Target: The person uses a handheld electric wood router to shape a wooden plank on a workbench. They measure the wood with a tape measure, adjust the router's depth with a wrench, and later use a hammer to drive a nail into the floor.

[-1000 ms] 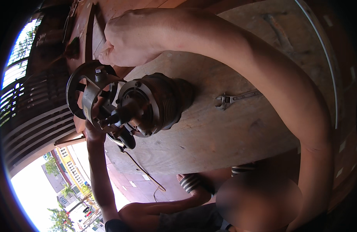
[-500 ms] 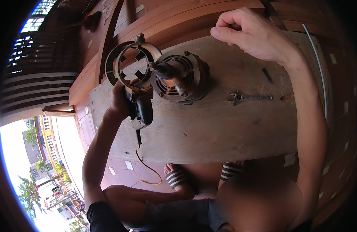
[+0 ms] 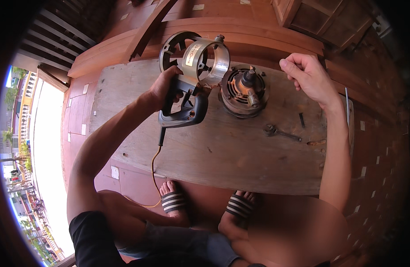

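Observation:
My left hand (image 3: 162, 91) grips the black handle of a corded power tool housing (image 3: 194, 111), held up over the left half of the board. At its far end are an open, silvery metal collar (image 3: 219, 62) and a second, darker slotted ring (image 3: 168, 49). To the right of the collar, a rusty round tool part (image 3: 247, 91) with a dark upright shaft rests on the board. My right hand (image 3: 309, 80) hovers over the board's far right, fingers curled and thumb against them. Whatever might be between those fingers is hidden.
On the wooden board (image 3: 182, 153), an adjustable wrench (image 3: 283, 133), a short black rod (image 3: 302, 119) and a small brown piece (image 3: 317, 142) lie to the right. A yellowish cord (image 3: 153, 173) drops past the near edge beside my sandalled feet. Long timber beams (image 3: 258, 33) lie behind.
My left hand has turned the housing, so the collar's outer side and label now show. My right hand has come lower and stays curled. The whole view has shifted.

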Tool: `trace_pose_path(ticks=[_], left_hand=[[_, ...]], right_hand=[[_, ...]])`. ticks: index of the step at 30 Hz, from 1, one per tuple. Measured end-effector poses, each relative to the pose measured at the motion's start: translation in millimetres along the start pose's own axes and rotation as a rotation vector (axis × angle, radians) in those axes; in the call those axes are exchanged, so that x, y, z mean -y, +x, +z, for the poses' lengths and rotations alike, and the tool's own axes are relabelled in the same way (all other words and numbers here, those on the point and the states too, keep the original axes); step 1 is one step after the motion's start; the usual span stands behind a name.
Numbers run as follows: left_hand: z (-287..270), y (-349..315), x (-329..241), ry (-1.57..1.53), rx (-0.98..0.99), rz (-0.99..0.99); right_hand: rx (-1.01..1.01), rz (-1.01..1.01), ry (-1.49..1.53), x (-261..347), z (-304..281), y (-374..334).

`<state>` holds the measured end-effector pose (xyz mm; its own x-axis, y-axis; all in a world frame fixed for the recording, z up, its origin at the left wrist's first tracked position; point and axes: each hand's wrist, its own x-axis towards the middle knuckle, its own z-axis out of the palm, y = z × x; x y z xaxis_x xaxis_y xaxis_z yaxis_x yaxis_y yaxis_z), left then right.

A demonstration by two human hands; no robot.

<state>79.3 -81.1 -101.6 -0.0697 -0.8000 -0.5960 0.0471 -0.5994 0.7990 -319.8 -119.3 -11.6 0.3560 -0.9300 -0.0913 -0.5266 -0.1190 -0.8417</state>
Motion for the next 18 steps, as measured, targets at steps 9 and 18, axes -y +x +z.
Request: trace_pose_path(ticks=[9,18], left_hand=[[4.8,-1.1,-44.9,0.356,-0.006,0.385],[-1.1,-4.4,-44.1,0.4,0.048,0.37]], right_hand=[[-0.021,0.048,-0.055,42.2,51.1,87.2],[0.064,0.095,-0.315,67.1,54.9,87.2]])
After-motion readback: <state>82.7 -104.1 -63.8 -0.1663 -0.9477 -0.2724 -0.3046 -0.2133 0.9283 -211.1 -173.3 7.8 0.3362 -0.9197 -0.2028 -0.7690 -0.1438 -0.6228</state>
